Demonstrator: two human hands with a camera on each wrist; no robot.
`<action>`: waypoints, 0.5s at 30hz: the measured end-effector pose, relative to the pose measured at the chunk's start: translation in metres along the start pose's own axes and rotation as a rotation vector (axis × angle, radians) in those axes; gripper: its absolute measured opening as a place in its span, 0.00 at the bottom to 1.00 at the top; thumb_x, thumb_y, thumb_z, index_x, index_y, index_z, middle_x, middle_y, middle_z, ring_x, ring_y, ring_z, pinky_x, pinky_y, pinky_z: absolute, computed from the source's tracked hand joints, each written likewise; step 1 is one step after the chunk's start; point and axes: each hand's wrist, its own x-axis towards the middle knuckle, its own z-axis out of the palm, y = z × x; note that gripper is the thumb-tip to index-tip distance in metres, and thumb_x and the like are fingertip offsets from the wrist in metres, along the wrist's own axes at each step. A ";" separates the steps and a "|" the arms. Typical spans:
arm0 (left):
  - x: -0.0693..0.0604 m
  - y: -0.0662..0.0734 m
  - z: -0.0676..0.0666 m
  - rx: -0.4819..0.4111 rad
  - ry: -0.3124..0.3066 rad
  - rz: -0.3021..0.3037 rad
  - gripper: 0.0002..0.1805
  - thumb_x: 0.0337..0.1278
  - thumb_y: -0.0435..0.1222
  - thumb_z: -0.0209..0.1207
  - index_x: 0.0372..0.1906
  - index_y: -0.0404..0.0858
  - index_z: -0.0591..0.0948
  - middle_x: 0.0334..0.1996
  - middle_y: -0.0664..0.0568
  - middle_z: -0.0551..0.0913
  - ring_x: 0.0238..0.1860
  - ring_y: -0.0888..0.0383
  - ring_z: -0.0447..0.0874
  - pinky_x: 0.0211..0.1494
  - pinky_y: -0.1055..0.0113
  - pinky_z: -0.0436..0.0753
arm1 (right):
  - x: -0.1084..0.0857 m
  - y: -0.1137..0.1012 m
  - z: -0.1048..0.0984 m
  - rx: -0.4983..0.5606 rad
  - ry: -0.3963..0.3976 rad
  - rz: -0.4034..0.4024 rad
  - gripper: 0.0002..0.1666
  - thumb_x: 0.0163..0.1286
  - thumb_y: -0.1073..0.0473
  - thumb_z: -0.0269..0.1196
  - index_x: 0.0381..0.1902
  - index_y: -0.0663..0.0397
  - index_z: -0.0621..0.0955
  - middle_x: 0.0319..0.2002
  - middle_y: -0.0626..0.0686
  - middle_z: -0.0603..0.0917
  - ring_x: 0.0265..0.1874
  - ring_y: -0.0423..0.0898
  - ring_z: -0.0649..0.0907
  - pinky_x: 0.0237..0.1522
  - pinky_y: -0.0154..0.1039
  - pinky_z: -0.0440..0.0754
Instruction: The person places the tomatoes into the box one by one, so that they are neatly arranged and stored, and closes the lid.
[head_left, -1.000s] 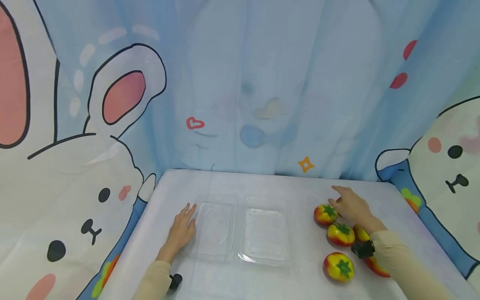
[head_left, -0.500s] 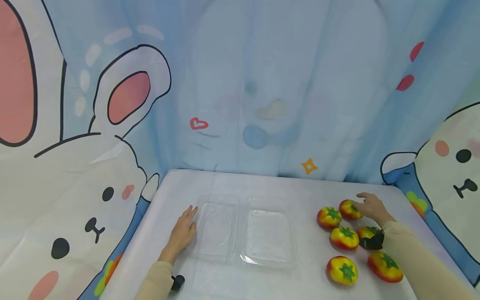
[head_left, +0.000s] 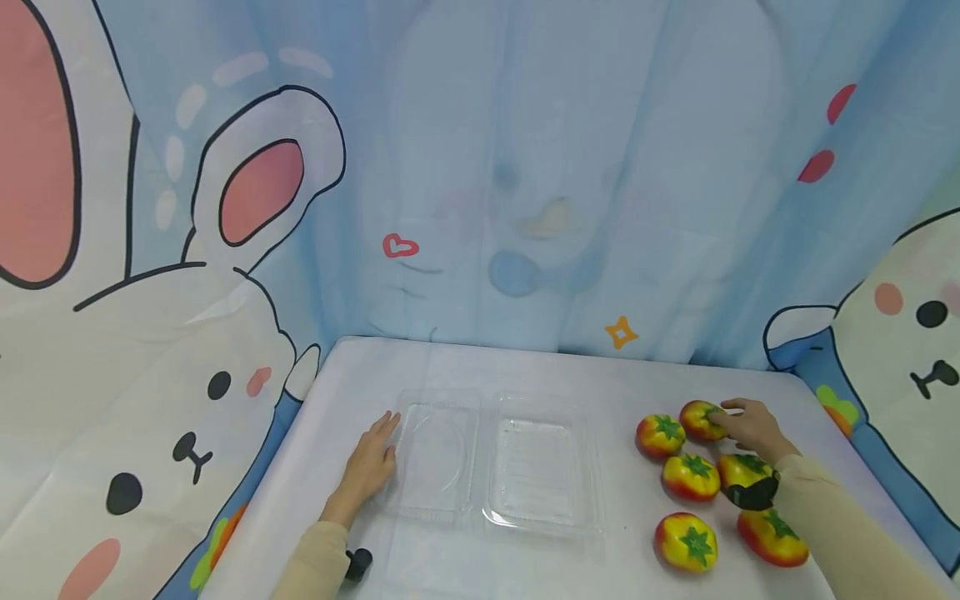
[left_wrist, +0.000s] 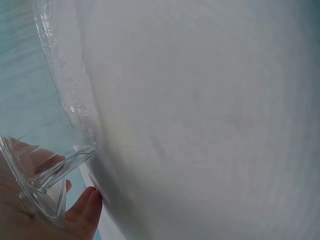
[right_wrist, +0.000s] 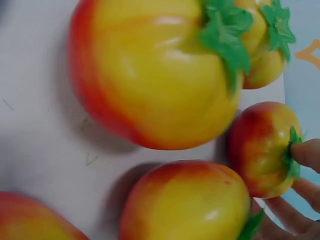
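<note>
Beside the left edge of a clear plastic clamshell container point(head_left: 437, 492), my left hand point(head_left: 365, 467) lies with its fingers fairly straight. In the left wrist view, clear plastic point(left_wrist: 55, 192) overlaps part of that hand, and I cannot tell how firmly it touches. At the back right, my right hand point(head_left: 757, 429) touches a yellow-red persimmon point(head_left: 699, 419) with a green leafy top. The right wrist view shows the thumb point(right_wrist: 306, 152) on that persimmon's leaves, with the other fingers beside it. More persimmons point(head_left: 686, 542) sit near the right forearm.
The container's second half point(head_left: 536, 471) lies right of the first on the white table point(head_left: 517, 367). A black wrist camera point(head_left: 753, 493) partly hides one persimmon point(head_left: 738, 468). Behind the table hangs a blue curtain point(head_left: 450, 167) with cartoon rabbits.
My right hand has moved right, uncovering the back persimmon and its neighbours, then closed in to touch that back one. The left hand stays about where it was. The head view has shifted slightly.
</note>
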 end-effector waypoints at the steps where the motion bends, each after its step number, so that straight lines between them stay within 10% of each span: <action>1: 0.000 0.000 0.000 0.007 0.000 0.002 0.29 0.58 0.23 0.54 0.67 0.29 0.70 0.67 0.32 0.68 0.63 0.31 0.70 0.63 0.39 0.73 | -0.001 0.000 0.001 0.013 0.004 -0.003 0.43 0.72 0.48 0.56 0.64 0.83 0.58 0.58 0.84 0.65 0.51 0.73 0.75 0.49 0.60 0.82; 15: 0.001 0.002 0.000 0.010 0.005 0.009 0.28 0.57 0.23 0.53 0.65 0.27 0.72 0.67 0.32 0.69 0.63 0.31 0.70 0.64 0.40 0.72 | 0.000 0.005 0.007 0.095 0.030 0.010 0.53 0.69 0.36 0.56 0.65 0.81 0.56 0.57 0.82 0.65 0.47 0.68 0.79 0.45 0.52 0.86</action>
